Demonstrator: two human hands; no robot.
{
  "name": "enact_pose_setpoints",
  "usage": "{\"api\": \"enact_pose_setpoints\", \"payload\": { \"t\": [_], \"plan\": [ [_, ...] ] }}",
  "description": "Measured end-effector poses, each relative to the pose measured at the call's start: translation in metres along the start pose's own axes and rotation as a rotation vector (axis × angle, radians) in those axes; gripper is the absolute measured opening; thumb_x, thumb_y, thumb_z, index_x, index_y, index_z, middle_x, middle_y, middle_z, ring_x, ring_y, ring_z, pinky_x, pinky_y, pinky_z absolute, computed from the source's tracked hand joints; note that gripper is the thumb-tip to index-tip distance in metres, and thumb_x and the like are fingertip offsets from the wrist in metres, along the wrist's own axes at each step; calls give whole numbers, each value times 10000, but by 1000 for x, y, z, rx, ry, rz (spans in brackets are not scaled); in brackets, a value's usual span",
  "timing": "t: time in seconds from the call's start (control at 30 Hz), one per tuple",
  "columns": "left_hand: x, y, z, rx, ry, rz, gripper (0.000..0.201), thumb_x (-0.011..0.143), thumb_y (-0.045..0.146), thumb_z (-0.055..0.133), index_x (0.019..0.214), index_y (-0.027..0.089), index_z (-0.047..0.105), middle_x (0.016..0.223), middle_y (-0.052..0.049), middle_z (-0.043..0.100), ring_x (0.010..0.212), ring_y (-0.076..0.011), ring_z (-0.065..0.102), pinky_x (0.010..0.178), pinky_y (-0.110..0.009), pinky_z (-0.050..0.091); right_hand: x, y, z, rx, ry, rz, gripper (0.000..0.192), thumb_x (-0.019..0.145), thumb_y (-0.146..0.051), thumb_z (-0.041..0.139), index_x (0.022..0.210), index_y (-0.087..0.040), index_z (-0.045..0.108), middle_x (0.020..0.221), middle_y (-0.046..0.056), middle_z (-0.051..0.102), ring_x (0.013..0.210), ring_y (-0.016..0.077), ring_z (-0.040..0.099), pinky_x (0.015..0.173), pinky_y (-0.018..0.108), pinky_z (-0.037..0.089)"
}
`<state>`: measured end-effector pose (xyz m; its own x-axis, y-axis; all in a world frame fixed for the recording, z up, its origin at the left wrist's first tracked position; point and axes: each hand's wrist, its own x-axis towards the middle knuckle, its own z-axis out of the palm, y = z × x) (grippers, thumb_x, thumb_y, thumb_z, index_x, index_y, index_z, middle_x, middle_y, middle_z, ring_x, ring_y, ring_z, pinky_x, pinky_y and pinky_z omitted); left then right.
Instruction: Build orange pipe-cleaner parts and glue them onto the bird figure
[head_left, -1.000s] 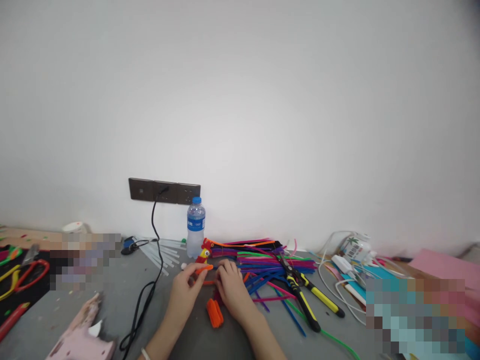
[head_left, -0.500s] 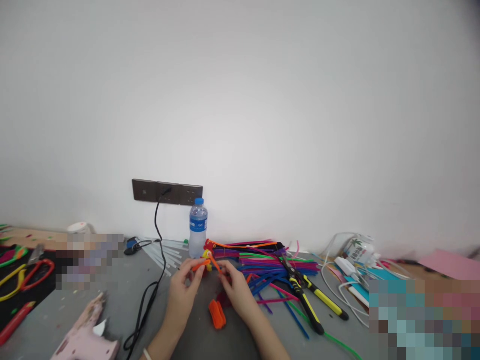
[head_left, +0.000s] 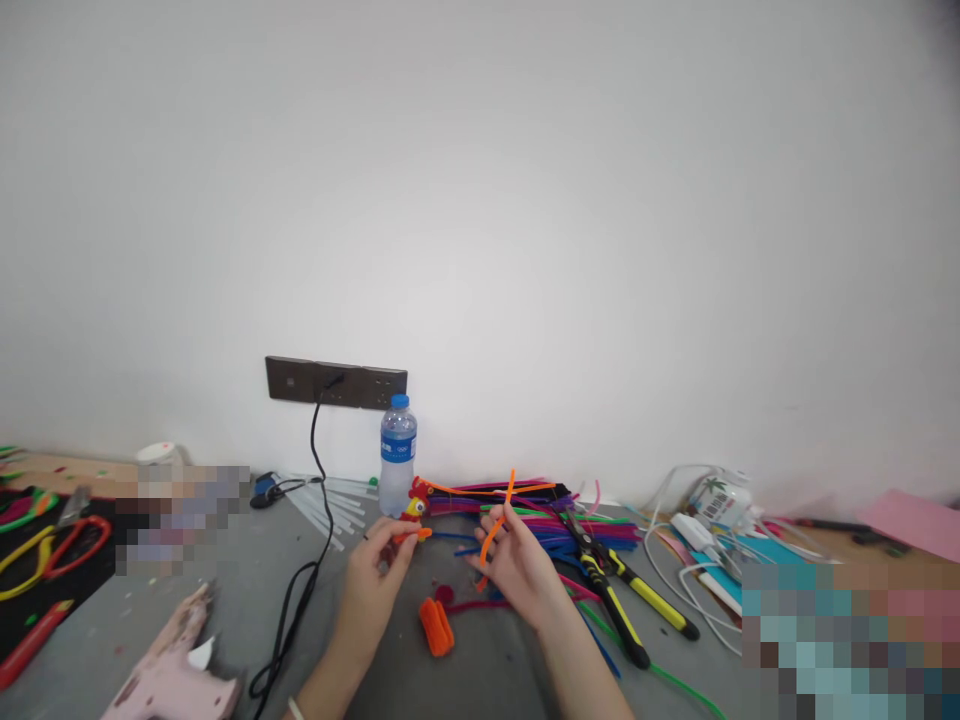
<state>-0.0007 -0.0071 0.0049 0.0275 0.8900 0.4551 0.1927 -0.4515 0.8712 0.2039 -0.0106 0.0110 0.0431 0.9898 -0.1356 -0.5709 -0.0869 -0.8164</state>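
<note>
My left hand pinches a small folded piece of orange pipe cleaner between thumb and fingers. To its right, my right hand holds a loose, bent orange pipe cleaner, which sticks up past the thumb and trails below the fingers. Just behind my left hand stands a small red and yellow chicken figure with a round eye. On the grey table between my forearms lies a folded orange pipe-cleaner bundle, with a small dark red piece behind it.
Colourful pipe cleaners are heaped at the back, with yellow-black pliers on their right side. A water bottle stands by the wall. On the left lie a pink glue gun, a black cable, glue sticks and scissors.
My right hand has moved right, away from my left, and turned palm-up with the orange pipe cleaner. My left hand stays nearly in place. The chicken figure shows more fully.
</note>
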Motion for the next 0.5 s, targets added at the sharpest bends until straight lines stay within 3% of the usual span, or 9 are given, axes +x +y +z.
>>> {"api": "enact_pose_setpoints", "payload": {
  "t": [0.1,0.23,0.3,0.5],
  "plan": [
    [-1,-3,2,-4,-6,-16,207,816,377,605,810,190,693,787,-49,680,726,-206,635,622,-253,513,-5,-4,0,-15,-63,4,323,774,-544,647,734,-227,599,571,-51,551,589,153,579,729,396,512],
    [-2,-8,5,-26,1,-50,163,795,353,629,776,191,637,760,-31,666,671,-186,620,591,-241,502,-13,-5,6,23,-115,6,283,706,-411,773,848,-206,641,726,-13,663,669,144,619,832,395,487],
    [-3,-10,6,-51,-12,-58,148,796,340,631,784,193,625,766,-27,660,699,-187,624,610,-239,504,-15,-4,11,-3,-100,-37,316,662,-383,812,843,-201,628,780,17,699,669,151,631,819,374,483],
    [-4,-7,7,-76,-53,-80,181,786,367,635,780,187,625,732,-14,644,661,-173,599,605,-236,498,-13,9,25,-220,-134,-188,321,643,-431,803,734,-195,605,670,7,650,636,174,598,671,303,457]
  ]
}}
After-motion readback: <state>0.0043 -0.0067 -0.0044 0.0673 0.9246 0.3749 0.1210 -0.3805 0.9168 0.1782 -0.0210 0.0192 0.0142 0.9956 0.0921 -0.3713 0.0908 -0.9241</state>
